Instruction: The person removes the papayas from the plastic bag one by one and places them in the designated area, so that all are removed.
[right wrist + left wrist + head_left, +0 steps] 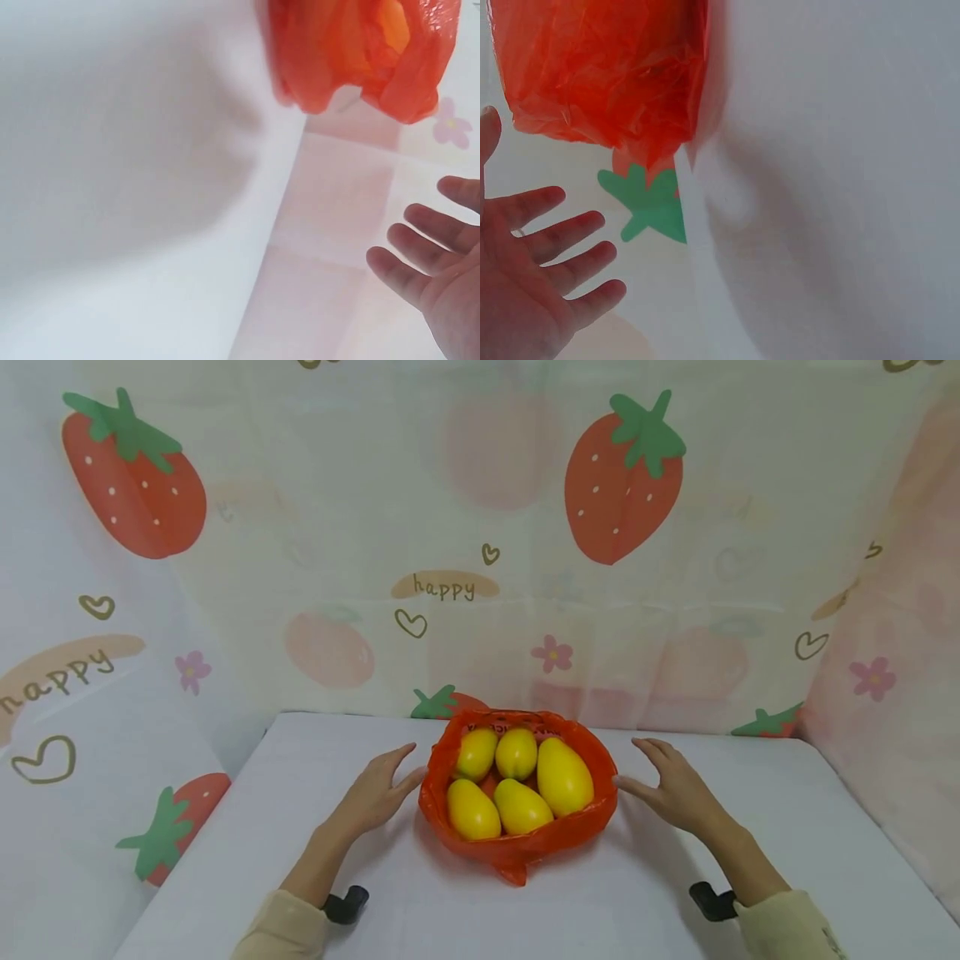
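A red plastic bag [517,847] stands on the white table with its mouth rolled wide, and several smooth yellow fruits lie inside, among them a larger mango-shaped one [564,777] on the right. On the bag's left is my left hand [378,793], fingers spread, the thumb right at the rim in the head view. Mirroring it on the right, my right hand [672,787] has its fingers apart and its thumb tip close by the rim. In the left wrist view, the palm of the left hand [540,270] shows nothing held; the right wrist view shows the right hand [442,255] likewise holding nothing.
The white tabletop [450,918] extends around the bag. Behind it hangs a pale curtain [360,527] printed with strawberries, hearts and flowers, with similar cloth at both sides. A black wrist mount [347,906] sits at the left wrist, another [712,902] at the right.
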A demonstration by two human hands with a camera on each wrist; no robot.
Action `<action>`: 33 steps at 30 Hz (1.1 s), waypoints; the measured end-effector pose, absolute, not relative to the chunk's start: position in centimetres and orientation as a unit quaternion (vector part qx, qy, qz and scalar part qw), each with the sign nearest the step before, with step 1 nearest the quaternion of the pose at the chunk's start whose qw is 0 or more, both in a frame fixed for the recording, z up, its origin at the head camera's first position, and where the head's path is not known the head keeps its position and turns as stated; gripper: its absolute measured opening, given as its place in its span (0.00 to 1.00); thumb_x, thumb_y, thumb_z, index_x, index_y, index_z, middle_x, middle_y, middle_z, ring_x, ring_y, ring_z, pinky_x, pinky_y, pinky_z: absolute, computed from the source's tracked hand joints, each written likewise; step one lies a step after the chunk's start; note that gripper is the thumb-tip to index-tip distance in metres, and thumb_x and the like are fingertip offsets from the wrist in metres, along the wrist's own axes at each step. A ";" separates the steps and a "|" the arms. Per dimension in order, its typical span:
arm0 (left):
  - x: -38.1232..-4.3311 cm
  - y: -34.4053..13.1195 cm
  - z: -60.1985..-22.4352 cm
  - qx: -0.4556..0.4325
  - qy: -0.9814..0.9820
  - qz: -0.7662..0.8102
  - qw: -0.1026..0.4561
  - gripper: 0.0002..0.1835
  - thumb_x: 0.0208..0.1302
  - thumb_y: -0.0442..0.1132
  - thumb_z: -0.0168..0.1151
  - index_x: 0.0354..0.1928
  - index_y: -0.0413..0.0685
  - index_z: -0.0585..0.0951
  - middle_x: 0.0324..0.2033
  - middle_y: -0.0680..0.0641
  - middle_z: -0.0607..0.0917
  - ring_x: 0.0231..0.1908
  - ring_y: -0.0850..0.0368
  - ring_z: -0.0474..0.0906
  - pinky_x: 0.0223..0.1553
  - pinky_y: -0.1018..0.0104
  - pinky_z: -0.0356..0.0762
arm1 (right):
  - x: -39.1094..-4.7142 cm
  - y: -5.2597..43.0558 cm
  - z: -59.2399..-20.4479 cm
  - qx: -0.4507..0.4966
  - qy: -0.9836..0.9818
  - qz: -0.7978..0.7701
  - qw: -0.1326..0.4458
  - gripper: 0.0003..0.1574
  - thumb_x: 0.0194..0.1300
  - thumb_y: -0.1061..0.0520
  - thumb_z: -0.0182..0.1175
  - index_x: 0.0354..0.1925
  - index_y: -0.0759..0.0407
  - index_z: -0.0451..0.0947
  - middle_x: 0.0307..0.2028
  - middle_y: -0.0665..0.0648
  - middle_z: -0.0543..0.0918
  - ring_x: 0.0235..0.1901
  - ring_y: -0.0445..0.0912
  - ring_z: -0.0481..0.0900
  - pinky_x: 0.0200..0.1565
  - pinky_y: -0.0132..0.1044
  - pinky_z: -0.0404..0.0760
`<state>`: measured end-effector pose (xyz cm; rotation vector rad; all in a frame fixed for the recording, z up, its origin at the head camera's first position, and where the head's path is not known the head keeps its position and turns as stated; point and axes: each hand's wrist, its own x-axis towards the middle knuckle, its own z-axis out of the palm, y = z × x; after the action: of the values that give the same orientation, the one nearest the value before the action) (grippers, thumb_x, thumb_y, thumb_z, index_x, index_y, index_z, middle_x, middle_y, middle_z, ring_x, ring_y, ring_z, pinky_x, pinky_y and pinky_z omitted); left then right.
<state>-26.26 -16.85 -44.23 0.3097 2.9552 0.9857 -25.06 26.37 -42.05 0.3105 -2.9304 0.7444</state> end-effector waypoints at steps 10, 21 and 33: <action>-26.6 -15.8 -43.8 0.081 0.940 0.331 -0.009 0.40 0.66 0.64 0.52 0.72 0.48 0.63 0.68 0.39 0.70 0.69 0.39 0.63 0.69 0.40 0.60 | -25.4 24.9 -40.6 0.102 -0.956 0.273 0.026 0.52 0.62 0.31 0.59 0.71 0.62 0.60 0.68 0.71 0.65 0.65 0.68 0.64 0.58 0.66 0.73; -26.6 -14.9 -44.3 0.069 0.924 0.374 -0.028 0.36 0.66 0.60 0.57 0.69 0.46 0.68 0.62 0.42 0.78 0.63 0.41 0.70 0.64 0.39 0.68 | -25.2 23.6 -40.4 0.120 -0.946 0.301 0.014 0.46 0.63 0.37 0.61 0.68 0.62 0.65 0.65 0.68 0.71 0.56 0.63 0.74 0.51 0.56 0.82; -27.2 -12.9 -43.7 0.060 0.911 0.403 -0.070 0.31 0.66 0.54 0.60 0.66 0.46 0.73 0.58 0.41 0.81 0.59 0.43 0.74 0.62 0.42 0.72 | -25.7 22.1 -39.2 0.147 -0.942 0.298 0.041 0.40 0.64 0.42 0.62 0.65 0.62 0.68 0.59 0.68 0.76 0.55 0.62 0.76 0.52 0.56 0.82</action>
<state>-27.20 -12.93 -43.66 0.1980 2.9955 1.3253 -25.71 22.08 -39.22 0.4489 -2.8855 0.9115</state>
